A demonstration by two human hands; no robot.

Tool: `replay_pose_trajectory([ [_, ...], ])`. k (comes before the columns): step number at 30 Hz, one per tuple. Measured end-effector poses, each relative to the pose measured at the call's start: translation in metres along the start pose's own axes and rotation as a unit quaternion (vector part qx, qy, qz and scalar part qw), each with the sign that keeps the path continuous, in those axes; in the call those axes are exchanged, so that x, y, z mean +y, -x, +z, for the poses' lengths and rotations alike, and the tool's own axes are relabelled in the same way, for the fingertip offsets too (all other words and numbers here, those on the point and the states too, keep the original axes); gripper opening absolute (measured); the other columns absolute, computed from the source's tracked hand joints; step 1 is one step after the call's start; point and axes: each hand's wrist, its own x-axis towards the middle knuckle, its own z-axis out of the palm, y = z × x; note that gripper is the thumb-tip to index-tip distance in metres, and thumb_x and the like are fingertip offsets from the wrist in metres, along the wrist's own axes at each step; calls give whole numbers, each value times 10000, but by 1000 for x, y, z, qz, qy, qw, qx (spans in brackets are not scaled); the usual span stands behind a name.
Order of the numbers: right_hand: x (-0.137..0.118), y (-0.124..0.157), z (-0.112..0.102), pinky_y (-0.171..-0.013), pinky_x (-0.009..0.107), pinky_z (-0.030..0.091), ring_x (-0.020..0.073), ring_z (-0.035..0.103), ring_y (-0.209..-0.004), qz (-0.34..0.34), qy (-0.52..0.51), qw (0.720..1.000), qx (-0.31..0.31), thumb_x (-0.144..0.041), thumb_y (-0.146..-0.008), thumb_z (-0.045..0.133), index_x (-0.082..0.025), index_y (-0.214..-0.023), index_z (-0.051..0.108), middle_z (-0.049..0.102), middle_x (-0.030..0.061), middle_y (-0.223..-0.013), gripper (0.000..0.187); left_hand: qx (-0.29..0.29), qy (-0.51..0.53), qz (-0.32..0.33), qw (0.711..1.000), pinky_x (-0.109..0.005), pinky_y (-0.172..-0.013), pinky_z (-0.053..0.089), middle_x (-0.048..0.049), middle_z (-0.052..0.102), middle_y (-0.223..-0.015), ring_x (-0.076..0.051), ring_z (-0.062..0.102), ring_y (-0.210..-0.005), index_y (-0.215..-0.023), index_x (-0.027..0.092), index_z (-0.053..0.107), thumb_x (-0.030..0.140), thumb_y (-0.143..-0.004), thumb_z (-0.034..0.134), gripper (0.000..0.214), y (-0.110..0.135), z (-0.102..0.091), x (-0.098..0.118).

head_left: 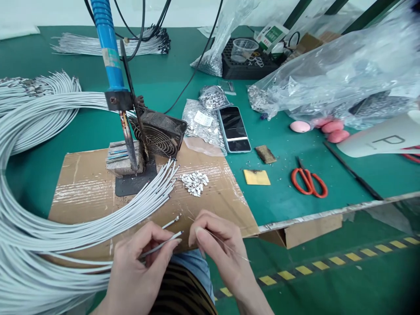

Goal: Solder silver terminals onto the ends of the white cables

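Okay, your left hand (139,264) pinches a white cable (163,244) near its tip, by the cardboard's (226,205) near edge; your right hand (221,249) holds a thin strand (229,248) to its right. Best steady that tip.

Bright, even light fills the scene; glare streaks the large crumpled clear plastic bag (315,87); right-hand corners darken.

- A single camera, worn on the person's head, faces forward and down over a green bench (278,199).
- The left hand (139,262) and right hand (221,245) appear close up, low and near the middle of the view.
- Its wide reach takes in a pale wall (59,13) beyond the bench and the floor (315,291) at lower right.
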Motion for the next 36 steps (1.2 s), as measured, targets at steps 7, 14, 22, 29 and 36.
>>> replay_pose_trajectory([
  [7, -7, -2, 5, -570, 278, 340, 132, 458, -628, -66, 80, 993, -51, -258, -1036, 571, -197, -638, 543, 484, -12, -673, 404, 15, -54, 86, 995, -242, -548, 456, 31, 716, -648, -141, 617, -543, -751, 249, 707, 199, -915, 686, 172, 7, 5, -3],
  [14, 18, -7, -4, -412, 251, 176, 78, 261, -456, 21, -133, 982, 134, -474, -1015, 636, -198, -648, 630, 375, -65, -591, 459, 0, 41, -27, 999, -222, -554, 466, 17, 696, -645, -139, 600, -566, -751, 235, 734, 323, -925, 700, 198, 5, 4, 1],
  [22, 13, 2, 14, -463, 242, 291, 56, 405, -478, 56, -174, 983, 4, -386, -928, 775, -264, -978, 877, 568, -18, -730, 166, -90, 305, -253, 914, -153, -431, 198, 36, 578, -593, -21, 300, -455, -729, 157, 722, 575, -767, 871, 446, -5, -6, 16],
  [29, 15, 2, 36, -440, 222, 239, 45, 407, -483, 114, -313, 942, -38, -373, -864, 842, -293, -950, 882, 654, -3, -760, 123, -97, 343, -257, 898, -159, -397, 68, 62, 562, -549, 18, 141, -402, -690, 147, 690, 586, -757, 878, 483, -4, -12, 11],
  [36, 16, 1, 40, -432, 208, 248, 52, 478, -508, 128, -338, 932, -31, -338, -826, 868, -272, -880, 892, 656, 7, -727, 88, -114, 371, -297, 872, -135, -388, 70, 64, 564, -510, 28, 116, -389, -695, 139, 711, 565, -699, 927, 478, -6, -16, 11],
])
